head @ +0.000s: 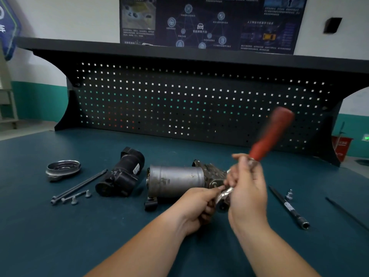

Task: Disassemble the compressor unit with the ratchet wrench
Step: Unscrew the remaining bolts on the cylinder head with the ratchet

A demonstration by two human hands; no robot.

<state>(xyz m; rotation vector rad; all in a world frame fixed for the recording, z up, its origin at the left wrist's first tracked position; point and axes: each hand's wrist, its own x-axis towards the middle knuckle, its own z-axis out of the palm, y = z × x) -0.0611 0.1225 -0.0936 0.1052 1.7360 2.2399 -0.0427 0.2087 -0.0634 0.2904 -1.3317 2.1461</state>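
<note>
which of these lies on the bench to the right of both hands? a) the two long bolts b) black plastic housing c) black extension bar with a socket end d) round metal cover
c: the extension bar lies right of the right hand gripping the ratchet wrench; the round cover, black housing and long bolts all lie left of the silver cylinder.
</note>
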